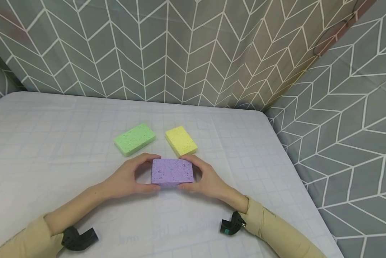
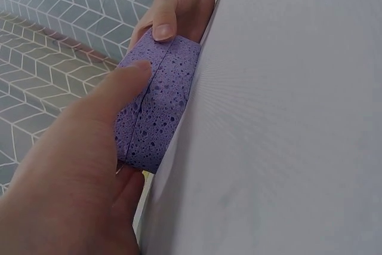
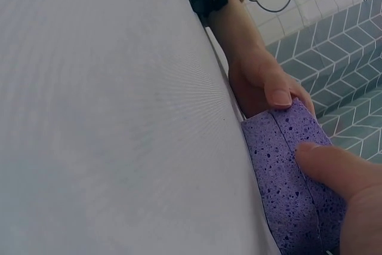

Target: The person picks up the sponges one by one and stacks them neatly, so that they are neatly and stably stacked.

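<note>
A purple sponge (image 1: 172, 171) with small dark pores is held between both hands, its long side running left to right. My left hand (image 1: 123, 179) grips its left end, with the thumb on the near side and fingers at the far side. At the right end, my right hand (image 1: 210, 181) holds it the same way. Both wrist views show the thumbs pressing the near part of the sponge (image 2: 160, 100), where a thin dark line runs lengthwise; I cannot tell if this is an edge or a seam. The sponge is at or just above the table.
Beyond the hands lie a green sponge (image 1: 135, 139) at the left and a yellow sponge (image 1: 181, 141) at the right, nearly touching the right fingers. A white cloth (image 1: 67, 143) covers the table. Grey patterned curtains (image 1: 154, 53) hang behind and at the right.
</note>
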Demonstrator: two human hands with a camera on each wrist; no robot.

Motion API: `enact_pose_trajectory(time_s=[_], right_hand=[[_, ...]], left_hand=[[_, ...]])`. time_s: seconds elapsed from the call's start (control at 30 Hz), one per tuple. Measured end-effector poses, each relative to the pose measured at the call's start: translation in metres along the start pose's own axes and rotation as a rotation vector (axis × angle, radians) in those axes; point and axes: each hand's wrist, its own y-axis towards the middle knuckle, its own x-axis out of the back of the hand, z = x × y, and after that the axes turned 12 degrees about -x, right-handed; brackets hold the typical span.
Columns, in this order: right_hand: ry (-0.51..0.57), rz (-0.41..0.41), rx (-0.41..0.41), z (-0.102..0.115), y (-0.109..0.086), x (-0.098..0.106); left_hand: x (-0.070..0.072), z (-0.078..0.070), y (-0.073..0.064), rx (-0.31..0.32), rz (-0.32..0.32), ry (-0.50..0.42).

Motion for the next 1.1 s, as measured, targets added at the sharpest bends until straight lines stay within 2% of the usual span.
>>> enact_pose_trajectory(time_s=[0.33, 0.63, 1.1], right_hand=[[0.017, 0.015, -0.016, 0.0017, -0.0011, 0.0004], [0.099, 0.007, 0.026, -0.0006, -0.0012, 0.0017], [0.075, 0.001, 0.040, -0.0005, -0.0003, 0.0014]], left_hand=[[-0.0007, 0.0000, 0.0006, 0.009, -0.001, -0.021], [-0.0001, -0.0003, 0.0001, 0.036, 0.013, -0.022], [0.0003, -0.0008, 0.0000, 0.043, 0.012, -0.026]])
